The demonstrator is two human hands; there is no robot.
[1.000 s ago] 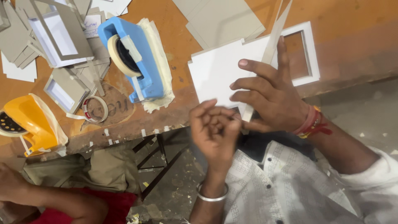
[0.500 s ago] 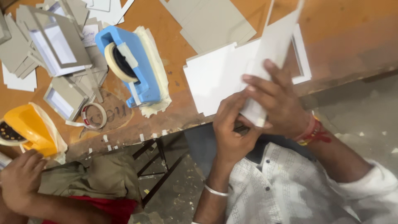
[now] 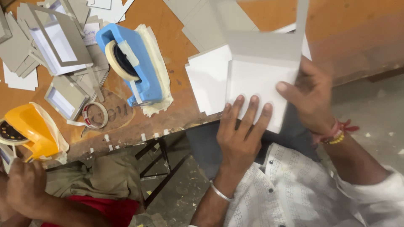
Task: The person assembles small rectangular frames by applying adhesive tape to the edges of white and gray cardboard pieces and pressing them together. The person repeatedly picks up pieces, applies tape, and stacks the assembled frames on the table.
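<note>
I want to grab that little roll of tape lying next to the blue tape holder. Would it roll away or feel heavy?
The small tape roll lies flat on the wooden table, so it probably stays put unless tipped on edge. It looks thin and nearly used up, so likely light. A loose tail sticks out and may cling to the table.

Left hand (image 3: pixel 242 136): bare, plain silver bangle (image 3: pixel 219 192) at wrist. Right hand (image 3: pixel 309 98): bare, red thread band with tassel (image 3: pixel 341 127) and yellow bead bracelet (image 3: pixel 336 139) at wrist. White patterned shirt (image 3: pixel 290 189), small dark buttons, long sleeve.
</note>
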